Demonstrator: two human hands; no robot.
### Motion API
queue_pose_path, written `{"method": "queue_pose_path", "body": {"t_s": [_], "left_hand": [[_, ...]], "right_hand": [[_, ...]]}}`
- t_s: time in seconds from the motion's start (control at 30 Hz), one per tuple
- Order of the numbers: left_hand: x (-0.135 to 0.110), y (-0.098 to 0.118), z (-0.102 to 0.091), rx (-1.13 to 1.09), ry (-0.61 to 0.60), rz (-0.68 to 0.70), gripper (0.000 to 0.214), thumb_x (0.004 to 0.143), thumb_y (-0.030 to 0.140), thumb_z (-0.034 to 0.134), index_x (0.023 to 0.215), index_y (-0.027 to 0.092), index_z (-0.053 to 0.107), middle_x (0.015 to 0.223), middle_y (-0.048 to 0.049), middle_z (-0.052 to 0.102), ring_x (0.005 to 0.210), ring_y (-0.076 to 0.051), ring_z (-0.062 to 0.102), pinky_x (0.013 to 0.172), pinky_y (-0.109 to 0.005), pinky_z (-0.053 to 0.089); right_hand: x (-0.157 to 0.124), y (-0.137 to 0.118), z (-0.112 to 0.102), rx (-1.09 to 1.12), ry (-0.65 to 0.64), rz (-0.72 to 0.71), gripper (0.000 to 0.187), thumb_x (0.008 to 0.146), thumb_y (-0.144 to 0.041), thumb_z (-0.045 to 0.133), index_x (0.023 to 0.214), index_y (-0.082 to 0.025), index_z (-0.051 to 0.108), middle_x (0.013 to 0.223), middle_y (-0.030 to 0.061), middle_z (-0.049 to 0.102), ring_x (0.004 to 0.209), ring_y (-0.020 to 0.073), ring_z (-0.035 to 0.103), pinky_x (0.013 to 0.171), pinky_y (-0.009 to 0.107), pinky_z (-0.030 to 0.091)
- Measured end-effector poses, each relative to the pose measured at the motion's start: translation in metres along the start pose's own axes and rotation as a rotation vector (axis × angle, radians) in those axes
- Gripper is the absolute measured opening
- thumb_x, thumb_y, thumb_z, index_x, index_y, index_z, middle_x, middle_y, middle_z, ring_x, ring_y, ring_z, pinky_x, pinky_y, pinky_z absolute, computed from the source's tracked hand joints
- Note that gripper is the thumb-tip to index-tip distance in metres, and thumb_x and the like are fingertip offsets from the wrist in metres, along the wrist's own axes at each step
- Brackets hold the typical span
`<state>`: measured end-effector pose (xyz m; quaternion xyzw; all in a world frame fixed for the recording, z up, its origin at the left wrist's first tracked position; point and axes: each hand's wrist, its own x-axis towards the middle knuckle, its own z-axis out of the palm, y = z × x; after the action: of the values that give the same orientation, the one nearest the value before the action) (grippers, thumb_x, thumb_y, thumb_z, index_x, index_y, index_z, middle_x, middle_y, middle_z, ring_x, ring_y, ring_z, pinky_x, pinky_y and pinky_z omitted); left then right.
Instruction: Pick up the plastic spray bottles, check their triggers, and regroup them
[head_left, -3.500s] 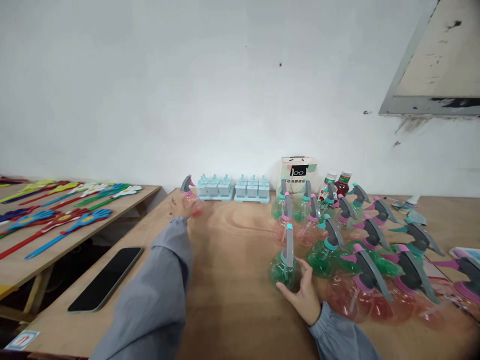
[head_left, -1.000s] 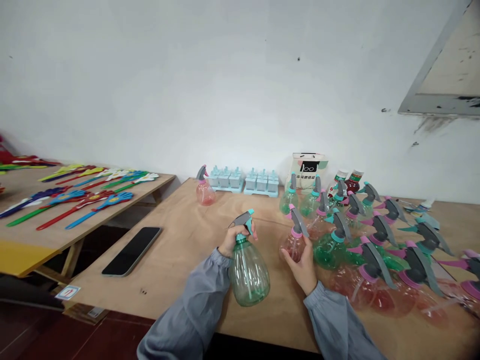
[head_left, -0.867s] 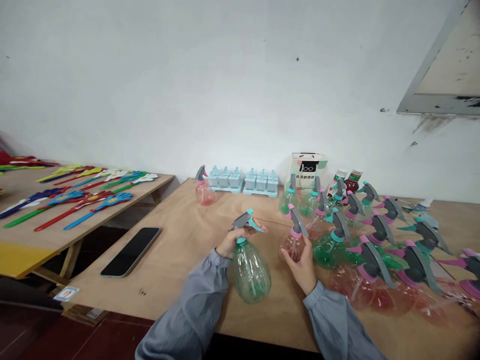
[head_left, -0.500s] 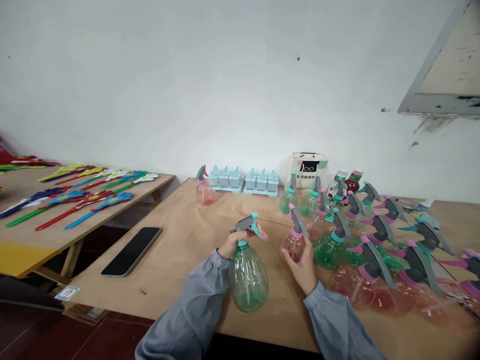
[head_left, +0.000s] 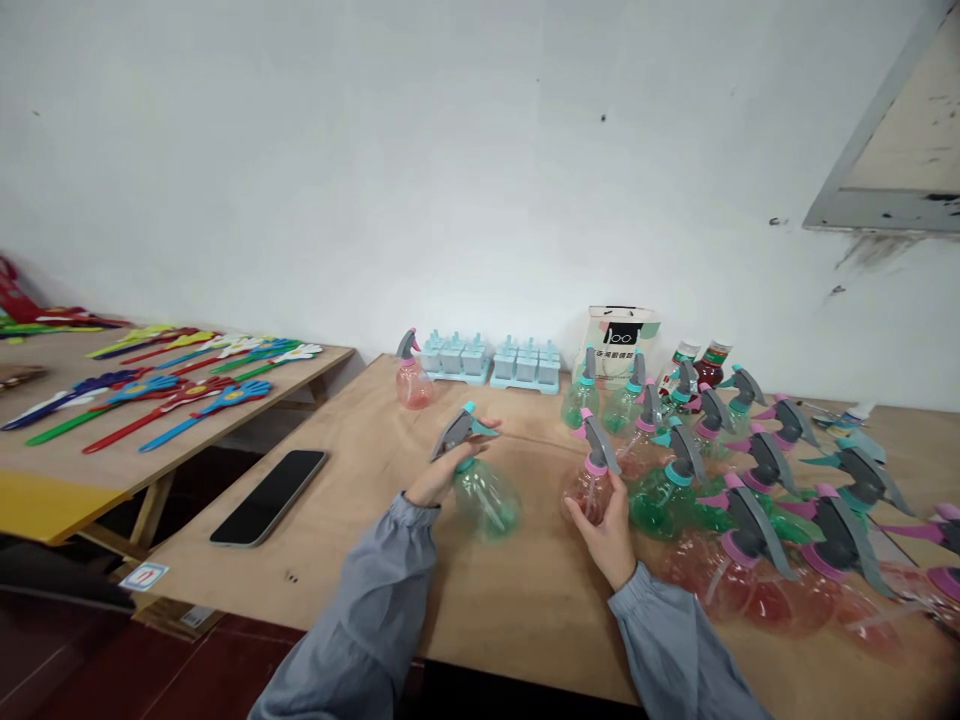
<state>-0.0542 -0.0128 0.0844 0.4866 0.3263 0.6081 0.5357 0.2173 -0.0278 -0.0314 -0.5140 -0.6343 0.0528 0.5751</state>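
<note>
My left hand [head_left: 439, 478] grips the neck of a green spray bottle [head_left: 484, 497] with a grey and teal trigger head, held tilted just above the wooden table [head_left: 390, 480]. Fingers of my right hand [head_left: 606, 527] curl round a pink spray bottle [head_left: 589, 487] with a grey and pink head, which stands at the near left edge of a crowd of several green and pink spray bottles [head_left: 750, 500]. A lone pink spray bottle [head_left: 412, 375] stands at the table's far left, apart from the rest.
Two pale blue ice-pop moulds [head_left: 491, 362] and a small carton [head_left: 622, 345] line the wall. A black phone [head_left: 268, 483] lies near the table's left edge. A second table [head_left: 67, 470] at the left holds several coloured hand-shaped clappers [head_left: 172, 395].
My left hand has carried the green bottle forward and lower, tipping it toward the table. My right hand stays on the pink bottle. Earlier the left hand set down the lone pink bottle.
</note>
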Motion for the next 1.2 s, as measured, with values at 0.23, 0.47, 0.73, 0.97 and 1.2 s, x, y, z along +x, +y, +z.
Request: {"method": "queue_pose_path", "body": {"t_s": [0.23, 0.47, 0.73, 0.97, 1.2], "left_hand": [[0.012, 0.022, -0.079, 0.343, 0.460, 0.170, 0.058, 0.064, 0.050, 0.080, 0.111, 0.017, 0.068, 0.108, -0.0077, 0.075, 0.075, -0.021, 0.072, 0.075, -0.035, 0.056], [-0.002, 0.029, -0.047, 0.017, 0.454, 0.116, 0.051, 0.062, 0.043, 0.079, 0.107, 0.020, 0.069, 0.078, 0.0004, 0.074, 0.054, -0.011, 0.061, 0.075, -0.032, 0.057], [-0.027, 0.031, 0.034, -0.157, 0.189, 0.028, 0.041, 0.065, 0.039, 0.083, 0.100, 0.020, 0.071, 0.104, -0.0045, 0.077, 0.065, -0.011, 0.065, 0.088, -0.035, 0.056], [-0.037, 0.028, 0.030, -0.078, -0.003, -0.121, 0.055, 0.062, 0.049, 0.087, 0.107, 0.021, 0.073, 0.114, -0.0085, 0.075, 0.104, -0.026, 0.071, 0.092, -0.038, 0.054], [-0.042, 0.003, 0.021, -0.021, 0.204, 0.043, 0.051, 0.056, 0.057, 0.089, 0.083, 0.016, 0.075, 0.080, -0.0079, 0.076, 0.085, -0.023, 0.071, 0.083, -0.034, 0.053]], "right_hand": [[0.000, 0.001, 0.003, 0.009, 0.002, 0.003, 0.080, 0.083, -0.054, 0.068, 0.144, -0.015, 0.035, 0.135, 0.0196, 0.051, 0.126, 0.0342, 0.052, 0.108, 0.059, 0.042], [-0.009, -0.028, -0.013, -0.033, 0.324, -0.335, 0.098, 0.075, -0.046, 0.080, 0.151, -0.022, 0.023, 0.147, 0.0190, 0.037, 0.136, 0.0376, 0.044, 0.108, 0.064, 0.042], [-0.038, -0.096, 0.020, 0.257, -0.150, -0.149, 0.088, 0.077, -0.051, 0.078, 0.146, -0.022, 0.031, 0.141, 0.0181, 0.045, 0.131, 0.0343, 0.052, 0.105, 0.056, 0.049], [-0.034, -0.088, 0.018, 0.777, -0.482, 0.271, 0.057, 0.084, -0.059, 0.065, 0.128, -0.027, 0.049, 0.119, 0.0091, 0.066, 0.109, 0.0278, 0.066, 0.094, 0.046, 0.057], [-0.038, -0.089, 0.013, 0.407, -0.120, 0.020, 0.079, 0.068, -0.046, 0.083, 0.134, -0.025, 0.046, 0.131, 0.0112, 0.051, 0.127, 0.0316, 0.052, 0.111, 0.052, 0.042]]}}
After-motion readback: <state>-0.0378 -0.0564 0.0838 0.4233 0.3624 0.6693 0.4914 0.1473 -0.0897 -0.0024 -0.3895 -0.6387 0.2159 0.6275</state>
